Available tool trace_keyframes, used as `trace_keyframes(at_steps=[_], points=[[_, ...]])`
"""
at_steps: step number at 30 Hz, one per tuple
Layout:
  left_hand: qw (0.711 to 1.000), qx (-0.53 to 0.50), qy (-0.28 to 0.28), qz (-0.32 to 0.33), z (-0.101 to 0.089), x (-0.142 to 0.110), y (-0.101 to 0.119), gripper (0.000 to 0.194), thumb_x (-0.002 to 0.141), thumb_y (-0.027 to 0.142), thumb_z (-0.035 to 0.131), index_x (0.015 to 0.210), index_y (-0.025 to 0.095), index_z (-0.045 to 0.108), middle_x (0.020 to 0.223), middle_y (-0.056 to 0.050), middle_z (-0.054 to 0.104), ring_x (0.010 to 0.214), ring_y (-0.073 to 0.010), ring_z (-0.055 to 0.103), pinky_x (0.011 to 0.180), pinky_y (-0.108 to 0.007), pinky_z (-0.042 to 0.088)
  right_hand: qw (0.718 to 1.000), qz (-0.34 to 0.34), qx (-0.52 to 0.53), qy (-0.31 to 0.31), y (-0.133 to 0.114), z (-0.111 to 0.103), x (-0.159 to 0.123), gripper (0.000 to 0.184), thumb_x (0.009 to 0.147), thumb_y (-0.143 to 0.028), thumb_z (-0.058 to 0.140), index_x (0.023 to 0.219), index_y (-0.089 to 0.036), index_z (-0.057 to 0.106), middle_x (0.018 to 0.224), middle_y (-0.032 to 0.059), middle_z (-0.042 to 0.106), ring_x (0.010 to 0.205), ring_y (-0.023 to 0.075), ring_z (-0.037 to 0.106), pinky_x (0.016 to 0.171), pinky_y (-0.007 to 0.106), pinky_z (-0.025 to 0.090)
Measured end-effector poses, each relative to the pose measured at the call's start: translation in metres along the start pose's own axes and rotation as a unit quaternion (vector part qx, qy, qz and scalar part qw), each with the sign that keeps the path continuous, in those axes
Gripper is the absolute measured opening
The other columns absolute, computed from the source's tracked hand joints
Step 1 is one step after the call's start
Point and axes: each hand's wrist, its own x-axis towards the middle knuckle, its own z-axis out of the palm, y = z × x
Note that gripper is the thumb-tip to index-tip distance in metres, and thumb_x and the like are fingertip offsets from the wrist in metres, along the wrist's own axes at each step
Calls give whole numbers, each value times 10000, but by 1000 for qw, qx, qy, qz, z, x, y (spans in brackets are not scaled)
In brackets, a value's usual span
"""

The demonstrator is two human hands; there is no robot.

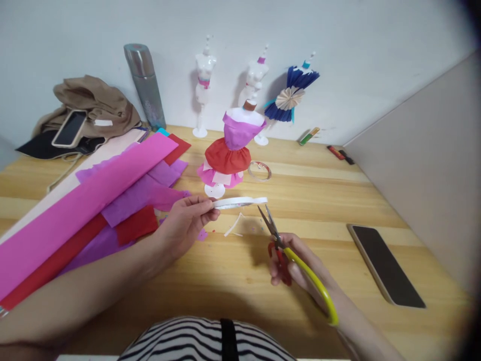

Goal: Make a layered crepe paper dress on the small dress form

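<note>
My left hand (193, 215) pinches a thin roll of white double-sided tape (235, 201), held edge-on above the table. A short end of the tape sticks out to the right. In my right hand (296, 260) are scissors (278, 241) with red and yellow handles. Their blades are parted, with the tips just beside the free tape end. Behind the roll stands a small white dress form (215, 190) in a purple paper top (240, 131), a red gathered skirt (227, 156) and a pink lower layer.
Pink, purple and red crepe paper (90, 190) covers the left side. Two white dress forms (205, 65) and one in a blue paper dress (300, 77) stand along the wall. A clear tape roll (259, 171), a phone (387, 263), a flask (145, 85) and paper scraps (233, 225) lie or stand around.
</note>
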Motion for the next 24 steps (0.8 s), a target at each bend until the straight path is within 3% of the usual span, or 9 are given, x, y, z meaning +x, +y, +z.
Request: trace_keyframes(at_steps=[2,7,11,16,20,24], points=[[1000,-2,0,-4,1,-1,-2,169,575,144,839,579,89,679,645,-35,640,627,-98,598,625,-206,485,1000,-3,-2,1,-9,9,2,455,846,-640,619,1011,-245,465,704,-24,609,527,112,576,485,218,400],[1000,-3,4,-12,2,-4,-5,175,558,156,851,581,94,689,630,-35,641,609,-95,598,609,-201,489,999,-6,-23,40,-23,23,3,475,850,-647,608,1002,-227,447,641,-49,559,491,91,512,486,216,425],[1000,0,2,-20,3,-6,-4,174,559,155,850,575,94,688,618,-38,638,601,-94,595,598,-194,487,1000,2,14,20,-15,23,8,439,886,-609,586,1047,-224,451,640,-44,576,454,97,523,437,214,416],[1000,2,-8,-17,4,-9,-2,180,557,164,851,572,94,687,592,-35,633,586,-96,597,589,-189,485,997,-21,76,-19,-1,21,11,346,947,-557,518,921,-218,457,593,-54,547,389,76,489,376,180,365],[1000,4,5,-15,4,-9,-2,175,547,162,854,585,92,698,591,-34,638,583,-96,603,587,-185,482,993,0,117,4,-1,20,10,363,913,-571,568,973,-232,452,620,-50,577,412,85,517,379,178,382],[1000,7,9,-10,3,-8,-2,175,558,172,852,591,94,698,616,-37,648,598,-96,604,604,-188,485,989,-5,150,1,3,15,10,515,810,-656,647,1055,-258,430,710,-19,643,540,149,629,460,233,446]])
